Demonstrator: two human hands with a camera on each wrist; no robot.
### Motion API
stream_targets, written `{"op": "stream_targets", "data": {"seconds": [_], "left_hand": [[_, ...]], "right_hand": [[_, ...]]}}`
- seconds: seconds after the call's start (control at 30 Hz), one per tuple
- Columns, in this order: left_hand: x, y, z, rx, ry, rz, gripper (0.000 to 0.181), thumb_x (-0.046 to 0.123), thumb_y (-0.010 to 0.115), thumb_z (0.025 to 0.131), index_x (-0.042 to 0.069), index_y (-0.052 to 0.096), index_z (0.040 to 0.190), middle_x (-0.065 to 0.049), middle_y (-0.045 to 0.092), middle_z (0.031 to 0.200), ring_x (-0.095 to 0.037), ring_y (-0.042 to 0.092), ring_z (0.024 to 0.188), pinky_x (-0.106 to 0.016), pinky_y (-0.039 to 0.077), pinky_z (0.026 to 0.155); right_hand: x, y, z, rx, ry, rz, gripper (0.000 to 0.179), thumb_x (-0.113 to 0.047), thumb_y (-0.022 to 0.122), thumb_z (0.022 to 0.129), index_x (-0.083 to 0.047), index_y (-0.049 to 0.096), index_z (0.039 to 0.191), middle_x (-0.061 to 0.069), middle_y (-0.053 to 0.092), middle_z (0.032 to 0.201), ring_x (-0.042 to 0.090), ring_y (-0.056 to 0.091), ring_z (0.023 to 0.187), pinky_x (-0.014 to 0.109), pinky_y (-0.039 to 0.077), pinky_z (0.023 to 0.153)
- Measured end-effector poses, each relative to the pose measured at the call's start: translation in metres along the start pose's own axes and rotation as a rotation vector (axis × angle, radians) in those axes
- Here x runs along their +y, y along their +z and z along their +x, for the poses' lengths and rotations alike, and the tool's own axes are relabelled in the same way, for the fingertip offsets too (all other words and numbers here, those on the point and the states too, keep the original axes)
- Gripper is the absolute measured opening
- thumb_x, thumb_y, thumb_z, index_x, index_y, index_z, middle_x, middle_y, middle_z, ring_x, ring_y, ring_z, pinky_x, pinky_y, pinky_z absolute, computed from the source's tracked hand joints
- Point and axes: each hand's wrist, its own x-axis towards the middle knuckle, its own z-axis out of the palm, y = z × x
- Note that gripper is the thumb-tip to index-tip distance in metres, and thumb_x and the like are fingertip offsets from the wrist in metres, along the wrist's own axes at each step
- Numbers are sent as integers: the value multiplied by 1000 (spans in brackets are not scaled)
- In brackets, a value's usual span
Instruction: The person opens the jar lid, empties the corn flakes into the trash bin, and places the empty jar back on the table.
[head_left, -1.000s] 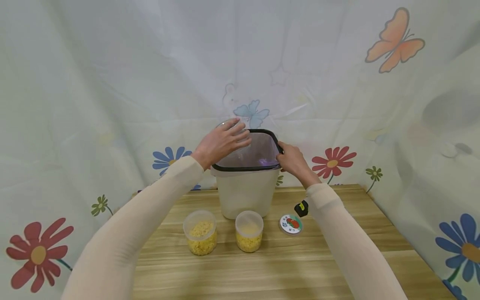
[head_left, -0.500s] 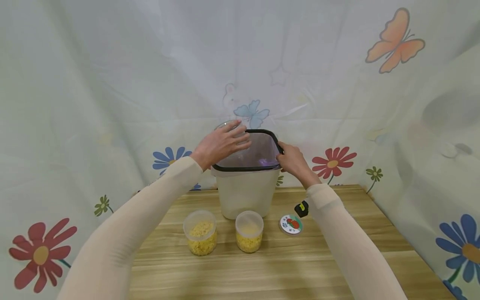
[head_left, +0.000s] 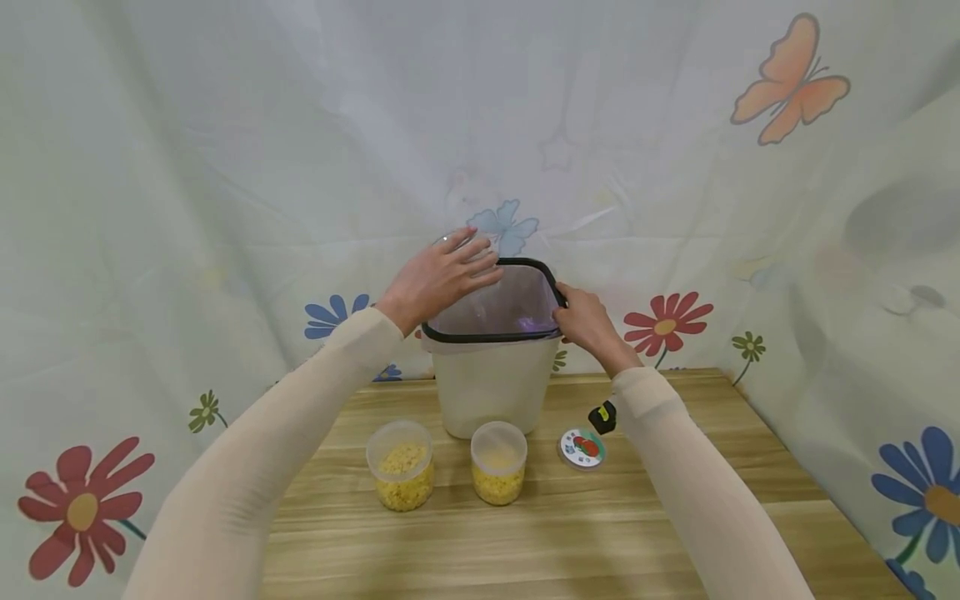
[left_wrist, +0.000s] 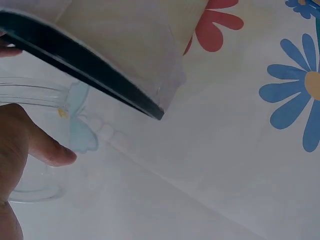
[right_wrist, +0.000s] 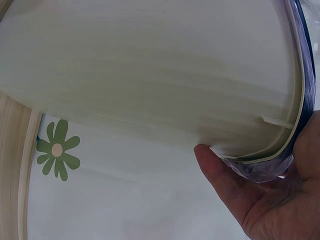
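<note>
A cream trash bin [head_left: 491, 387] with a black rim and a clear liner stands at the back of the table. My left hand [head_left: 441, 279] is above the bin's left side, holding a clear jar [left_wrist: 42, 180]. In the head view the fingers hide most of the jar. The left wrist view shows the thumb along its side and the threaded neck close to the black rim [left_wrist: 85, 67]. My right hand [head_left: 588, 321] grips the right side of that rim; its thumb presses the outer wall in the right wrist view, with the purplish liner bunched beside it.
Two lidless clear tubs of yellow crumbly pieces, a wider one [head_left: 405, 471] and a narrower one [head_left: 498, 467], stand in front of the bin. To their right lie a round lid [head_left: 581, 450] with a tomato-like picture and a small black-and-yellow object [head_left: 603, 417]. Printed cloth [head_left: 300, 167] hangs behind.
My left hand dips very slightly, then rises a little with the jar above the bin. The right hand stays on the rim, and the tubs and lid have not moved.
</note>
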Motion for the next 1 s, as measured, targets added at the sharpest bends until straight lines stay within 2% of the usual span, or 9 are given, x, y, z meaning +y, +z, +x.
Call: {"op": "stream_targets", "data": {"seconds": [0.13,0.2,0.37,0.53,0.63,0.7,0.83,0.9,1.0], "left_hand": [[8,6,-2,-17,52,-3,101,12,76,85,31,9,158,1,17,165,-24,15,153,-46,4,126],[10,7,-3,-22,53,-3,102,14,77,83,31,9,158,1,16,165,-24,15,153,-47,3,126],[7,8,-7,-19,17,-39,110,25,83,78,30,8,158,1,16,165,-24,16,153,-48,2,126],[2,15,-10,48,-51,-214,94,14,77,83,26,20,157,-2,27,162,-25,21,151,-45,4,126],[1,20,-12,100,-87,-322,88,12,77,83,24,27,155,-4,32,160,-27,24,150,-44,5,126],[1,22,-12,127,-103,-364,86,12,76,84,22,29,155,-5,33,159,-27,25,149,-43,6,126],[1,24,-13,169,-136,-406,85,16,78,83,21,32,154,-6,36,157,-29,28,148,-43,8,126],[1,24,-13,178,-149,-412,89,19,81,80,20,32,154,-7,36,157,-29,28,147,-43,9,126],[2,25,-13,172,-160,-418,95,22,83,76,19,30,154,-8,35,157,-30,28,147,-43,9,126]], "right_hand": [[0,3,1,-10,-3,2,60,-11,41,97,-7,26,155,28,41,150,27,63,65,31,60,63],[0,4,2,-14,-3,-1,60,-11,41,98,-7,25,155,28,41,149,27,63,65,31,60,63],[-2,4,1,-9,-10,-1,60,-11,41,97,-7,26,155,28,42,149,27,62,65,31,59,62],[-3,4,2,-2,-8,5,60,-13,41,97,-8,27,155,27,44,148,18,54,55,35,60,64],[-1,4,3,-1,-5,-12,60,-14,42,98,-8,27,155,27,46,145,16,54,54,34,60,64],[1,3,4,4,-5,-41,60,-15,44,98,-8,27,155,27,48,145,16,57,55,32,58,62],[2,0,5,9,-12,-101,61,-17,46,97,-7,29,154,27,51,142,15,62,56,28,53,57],[3,-1,5,9,-12,-125,61,-19,46,96,-7,30,154,27,58,132,14,61,54,27,51,56],[3,-3,6,18,-28,-163,61,-21,47,96,-6,32,153,26,58,133,13,50,49,29,43,54]]}}
